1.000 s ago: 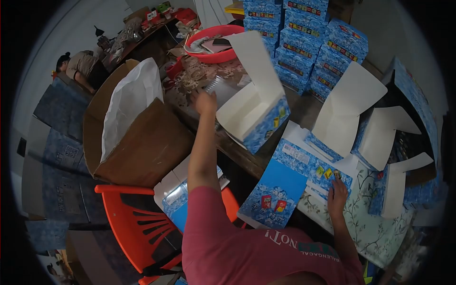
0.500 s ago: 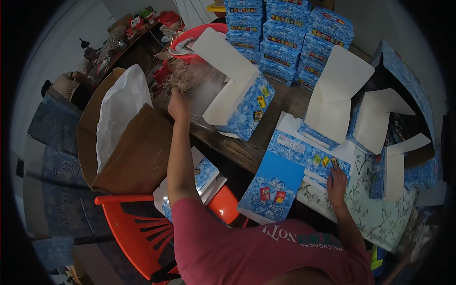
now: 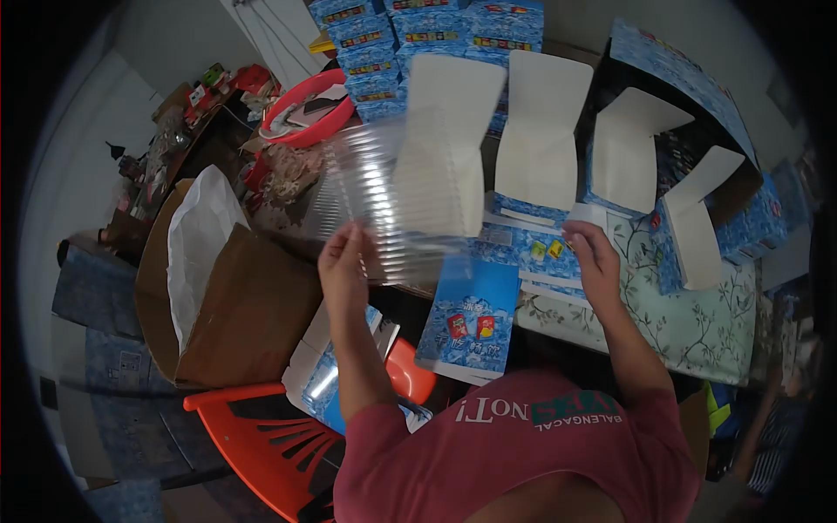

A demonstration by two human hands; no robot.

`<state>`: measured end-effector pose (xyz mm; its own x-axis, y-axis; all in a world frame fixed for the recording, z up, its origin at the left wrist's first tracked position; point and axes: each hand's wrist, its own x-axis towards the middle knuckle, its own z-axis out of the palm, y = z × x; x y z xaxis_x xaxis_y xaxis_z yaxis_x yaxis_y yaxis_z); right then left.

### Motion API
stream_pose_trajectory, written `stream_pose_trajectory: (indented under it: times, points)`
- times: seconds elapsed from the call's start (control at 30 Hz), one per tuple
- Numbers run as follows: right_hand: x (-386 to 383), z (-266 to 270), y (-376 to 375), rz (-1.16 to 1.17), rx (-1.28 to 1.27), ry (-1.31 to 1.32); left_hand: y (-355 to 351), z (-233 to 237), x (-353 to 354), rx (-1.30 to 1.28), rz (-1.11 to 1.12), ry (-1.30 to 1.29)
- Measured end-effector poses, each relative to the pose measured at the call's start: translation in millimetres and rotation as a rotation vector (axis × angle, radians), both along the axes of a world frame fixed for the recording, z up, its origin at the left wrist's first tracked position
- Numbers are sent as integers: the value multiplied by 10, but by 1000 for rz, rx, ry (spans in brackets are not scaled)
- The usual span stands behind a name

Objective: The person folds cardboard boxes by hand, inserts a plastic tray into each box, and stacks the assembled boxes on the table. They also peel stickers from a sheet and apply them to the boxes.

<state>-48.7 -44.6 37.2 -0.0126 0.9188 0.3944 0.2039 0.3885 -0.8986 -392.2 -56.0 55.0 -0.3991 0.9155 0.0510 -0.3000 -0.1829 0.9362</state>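
My left hand [image 3: 344,257] pinches the lower left edge of a clear ribbed plastic sheet [image 3: 379,192], which is held up over the table and partly covers an open white-lined box [image 3: 449,131]. Thumb and fingers of my right hand [image 3: 593,248] are apart, at the right end of a flat blue printed carton [image 3: 523,248]; whether they touch it is unclear. A blue carton panel [image 3: 471,318] with two printed packets lies nearer my body.
More open boxes [image 3: 540,131] stand along the table, right of the sheet. Stacked blue boxes [image 3: 436,30] rise behind. A large brown carton [image 3: 253,305] with a white liner stands left, above a red chair [image 3: 261,444]. A red basin [image 3: 309,122] sits behind.
My left hand has brought the plastic sheet rightward and nearer, in front of the open box. My right hand has lifted slightly from the flat carton, its fingers spread. The camera view has turned.
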Motion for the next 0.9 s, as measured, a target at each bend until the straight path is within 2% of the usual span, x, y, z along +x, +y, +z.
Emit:
stream_pose_trajectory:
  times: [0.03, 0.07, 0.13, 0.17, 0.23, 0.33, 0.4, 0.47, 0.53, 0.6, 0.63, 0.7, 0.73, 0.8, 0.87, 0.9]
  points:
    - [-88, 157, -10, 58, 11, 111, -33, -81, 221, -31, -81, -35]
    - [-147, 222, -3, 36, 9, 110, -50, -175, 430, -62, -162, -71]
    - [-191, 324, 23, 98, -76, -41, -51, -279, 797, -42, -243, -91]
    - [-179, 325, 39, 80, -71, -40, -52, -312, 930, -77, -203, -118]
    - [-160, 252, 114, -145, 13, -523, -20, -380, 1067, -56, -189, -70]
    - [-119, 164, 222, -142, 19, -601, 97, -491, 1175, -32, -145, -28]
    - [-100, 108, 339, -126, 2, -548, 176, -511, 1169, -25, -127, -22]
    - [-50, 132, 508, -112, -11, -493, 285, -475, 1094, 11, -247, -65]
    - [84, 175, 732, -325, 148, -491, 372, -238, 909, -73, -53, 62]
    - [415, 216, 1105, -476, 184, -530, 516, -103, 527, 122, 171, -13]
    - [538, 224, 1248, -478, 183, -530, 597, -59, 300, 155, 223, 38]
    - [693, 206, 1475, -571, 117, -699, 763, -13, -49, 187, 270, 89]
    - [687, 159, 1568, -574, 117, -699, 844, -9, -165, 88, 239, 251]
    - [596, -25, 1762, -588, 57, -867, 1029, -74, -319, -71, 113, 546]
    - [479, -221, 1910, -546, -11, -893, 1213, -259, -208, -196, 34, 623]
    - [415, -295, 1949, -501, -54, -911, 1271, -313, -157, -298, -22, 829]
